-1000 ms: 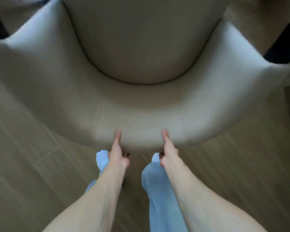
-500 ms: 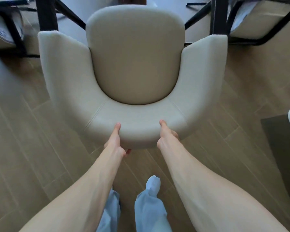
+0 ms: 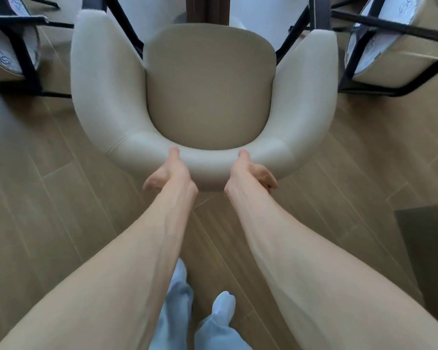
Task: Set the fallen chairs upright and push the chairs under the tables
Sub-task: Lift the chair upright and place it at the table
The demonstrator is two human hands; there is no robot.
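Chair (image 3: pixel 208 97), cream upholstered, tub-shaped, standing upright at centre frame, its open front toward 12 o'clock where dark counter legs (image 3: pixel 127 24) and a brown post (image 3: pixel 208 8) rise; seat front just beside those legs, counter top not in view. Left hand (image 3: pixel 171 173): thumb over the padded top of the curved back, fingers curled round behind it. Right hand (image 3: pixel 250 173): same hold, thumb on top, fingers wrapped round the outer face. Two more chairs lying tipped over, dark frames showing: one at 10 o'clock (image 3: pixel 8 46), one at 2 o'clock (image 3: pixel 390 46). Floor (image 3: pixel 61 198): wood-look planks. Handling, by judgement: padding soft and yielding, shell beneath stiff, weight moderate; legs likely to drag on planks. Best hold is the back rim where both hands sit, pushing level and even to avoid swivelling into the counter legs.
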